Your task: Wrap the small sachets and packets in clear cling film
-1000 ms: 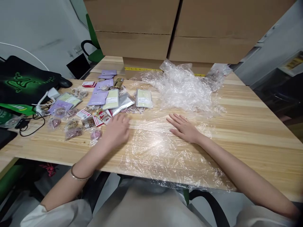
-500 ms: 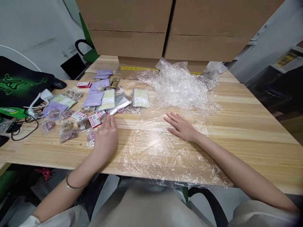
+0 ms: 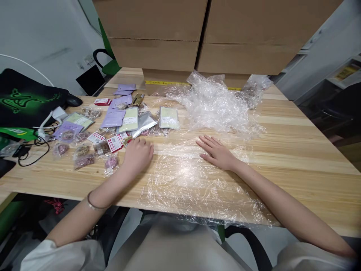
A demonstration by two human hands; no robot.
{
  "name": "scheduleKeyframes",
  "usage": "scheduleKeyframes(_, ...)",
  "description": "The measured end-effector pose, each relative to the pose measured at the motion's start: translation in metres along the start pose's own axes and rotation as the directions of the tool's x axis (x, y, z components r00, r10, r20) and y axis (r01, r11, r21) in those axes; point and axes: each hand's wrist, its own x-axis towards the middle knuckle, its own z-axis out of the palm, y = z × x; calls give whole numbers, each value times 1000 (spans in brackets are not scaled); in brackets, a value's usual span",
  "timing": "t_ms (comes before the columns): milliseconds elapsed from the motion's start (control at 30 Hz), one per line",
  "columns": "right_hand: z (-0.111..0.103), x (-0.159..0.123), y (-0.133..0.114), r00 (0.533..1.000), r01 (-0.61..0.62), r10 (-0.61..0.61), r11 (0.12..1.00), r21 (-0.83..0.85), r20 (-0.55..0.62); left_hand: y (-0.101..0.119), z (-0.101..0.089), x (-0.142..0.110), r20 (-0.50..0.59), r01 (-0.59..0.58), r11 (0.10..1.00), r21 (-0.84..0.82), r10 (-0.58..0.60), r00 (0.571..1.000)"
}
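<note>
Your counter (image 3: 304,169) is pale, striped wood. Before you, clear plastic film (image 3: 180,192) lies spread over its front edge; behind that sits a crumpled plastic heap (image 3: 220,105). To your left lie lilac packets (image 3: 113,118), pale-green packets (image 3: 129,119), a silver pouch (image 3: 145,124) and small clear bags (image 3: 84,160).

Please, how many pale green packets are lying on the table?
3: one pale green packet left of the crumpled plastic film, one between a purple packet and the silver packet, and one farther left. Others may be hidden.
</note>
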Motion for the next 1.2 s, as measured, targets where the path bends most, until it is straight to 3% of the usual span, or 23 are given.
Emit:
scheduleKeyframes(100,0,0,0,1000,-3,4,1000,15,-10,-10,8,38,-54,-120,991,-51,117,992)
scheduleKeyframes(167,0,0,0,1000,-10,10,1000,6,-8,-10,15,59,-25,-133,989,-68,132,991)
scheduleKeyframes(300,-1,-1,0,1000,-6,7,999,-36,11,4,24,83,64,48,996,-71,-44,997)
scheduleKeyframes(500,-1,-1,1,1000,9,-9,998,-66,0,22,29,99,-3,225,968,-114,-227,974)
scheduleKeyframes(700,-1,-1,1,1000,10,-10,997,-73,0,28,23,99,74,322,937,-133,-315,946)
scheduleKeyframes(900,0,-1,2,1000,6,-6,998,-61,-4,23,16,92,179,233,972,-40,-223,958)
scheduleKeyframes(1100,0,-1,2,1000,1,-1,1000,-29,-8,16,10,79,154,177,984,1,-175,972)
scheduleKeyframes(1200,-1,-1,1,1000,-3,3,1000,-6,-11,16,1,63,71,140,990,17,-141,988)
